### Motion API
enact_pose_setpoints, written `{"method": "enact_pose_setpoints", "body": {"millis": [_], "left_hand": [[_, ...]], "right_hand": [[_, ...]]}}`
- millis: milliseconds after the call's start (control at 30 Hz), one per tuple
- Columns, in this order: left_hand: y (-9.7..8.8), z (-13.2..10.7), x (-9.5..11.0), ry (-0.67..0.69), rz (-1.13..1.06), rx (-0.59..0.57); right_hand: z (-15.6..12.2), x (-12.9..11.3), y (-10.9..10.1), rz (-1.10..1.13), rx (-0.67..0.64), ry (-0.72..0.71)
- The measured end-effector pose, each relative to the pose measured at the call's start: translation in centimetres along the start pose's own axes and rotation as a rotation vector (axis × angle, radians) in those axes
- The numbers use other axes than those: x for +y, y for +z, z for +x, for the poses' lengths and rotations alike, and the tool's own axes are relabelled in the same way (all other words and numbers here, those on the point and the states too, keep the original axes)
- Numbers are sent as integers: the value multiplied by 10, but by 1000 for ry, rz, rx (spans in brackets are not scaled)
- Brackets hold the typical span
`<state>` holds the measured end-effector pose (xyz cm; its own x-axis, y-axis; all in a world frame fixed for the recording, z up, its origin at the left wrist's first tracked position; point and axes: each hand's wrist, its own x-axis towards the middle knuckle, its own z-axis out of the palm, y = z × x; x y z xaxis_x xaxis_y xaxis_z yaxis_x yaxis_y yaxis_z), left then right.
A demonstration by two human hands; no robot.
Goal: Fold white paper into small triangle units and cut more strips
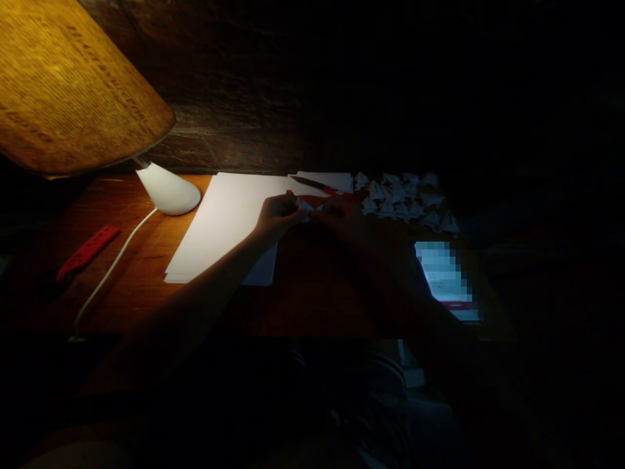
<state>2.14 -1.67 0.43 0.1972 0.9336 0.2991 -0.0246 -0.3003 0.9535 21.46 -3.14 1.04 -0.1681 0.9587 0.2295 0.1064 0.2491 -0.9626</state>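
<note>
Between my two hands is a small folded piece of paper (306, 208), pale and partly covered by fingers. My left hand (277, 213) pinches its left side, above the right part of a stack of white paper sheets (229, 221). From the other side my right hand (344, 218), in deep shadow, closes on its right end. Just behind the hands lie scissors (312, 184) with dark blades and red handles, partly over some smaller paper (336, 177). Many small folded paper pieces (403, 198) sit close together to the right of my right hand.
A lamp with a yellow-brown shade (83, 98) and white base (168, 192) stands at the left; its white cord (114, 264) runs to the front edge. A red holed object (88, 251) lies left of it. A lit phone (446, 280) rests at the right of the wooden table (312, 299).
</note>
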Motion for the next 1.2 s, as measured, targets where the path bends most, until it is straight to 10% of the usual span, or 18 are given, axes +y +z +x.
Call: {"method": "enact_pose_setpoints", "body": {"millis": [1200], "left_hand": [[4, -2, 8, -24, 3, 37]], "right_hand": [[4, 9, 0, -196, 134, -193]]}}
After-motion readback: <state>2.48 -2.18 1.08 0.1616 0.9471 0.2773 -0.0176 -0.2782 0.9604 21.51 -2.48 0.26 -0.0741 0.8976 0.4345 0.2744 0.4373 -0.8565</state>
